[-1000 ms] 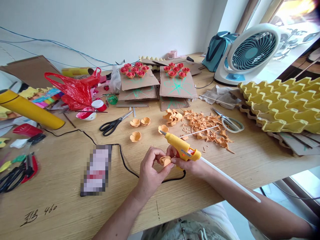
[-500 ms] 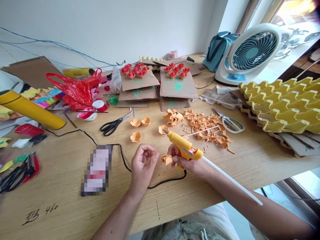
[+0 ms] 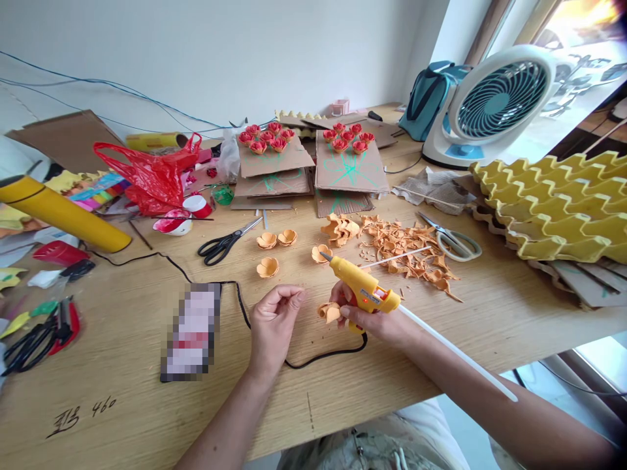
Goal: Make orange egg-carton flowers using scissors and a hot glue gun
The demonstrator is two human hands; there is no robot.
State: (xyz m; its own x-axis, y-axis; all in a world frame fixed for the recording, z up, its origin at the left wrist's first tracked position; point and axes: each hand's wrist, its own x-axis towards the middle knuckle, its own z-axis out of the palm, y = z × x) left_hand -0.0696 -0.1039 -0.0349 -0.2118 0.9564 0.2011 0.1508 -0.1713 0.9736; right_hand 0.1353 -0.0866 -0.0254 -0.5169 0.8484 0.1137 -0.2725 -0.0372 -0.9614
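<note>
My right hand [image 3: 356, 312] is wrapped round a yellow hot glue gun [image 3: 363, 282], its nozzle pointing up and left and a long white glue stick [image 3: 458, 352] running out of its back. The same hand's fingertips pinch a small orange paper flower [image 3: 329, 312]. To the left, my left hand [image 3: 277, 320] is closed in a pinch, apart from the flower; whatever lies between its fingertips is too small to make out. Beyond the hands lie several orange petal cups [image 3: 267, 267]; one cup [image 3: 321, 254] sits behind the nozzle.
Orange scraps [image 3: 401, 248] lie near grey-handled scissors [image 3: 458, 245]. Black scissors [image 3: 220, 247] and a phone [image 3: 191, 333] are on the left. Red flowers stand on cardboard [image 3: 350, 173] at the back. Yellow egg trays [image 3: 563, 209] and a fan [image 3: 499, 104] are on the right. A black cord [image 3: 323, 358] crosses the table.
My left hand has drawn a little to the left, away from the flower, its fingers more tightly pinched. My right hand keeps the glue gun and flower almost still.
</note>
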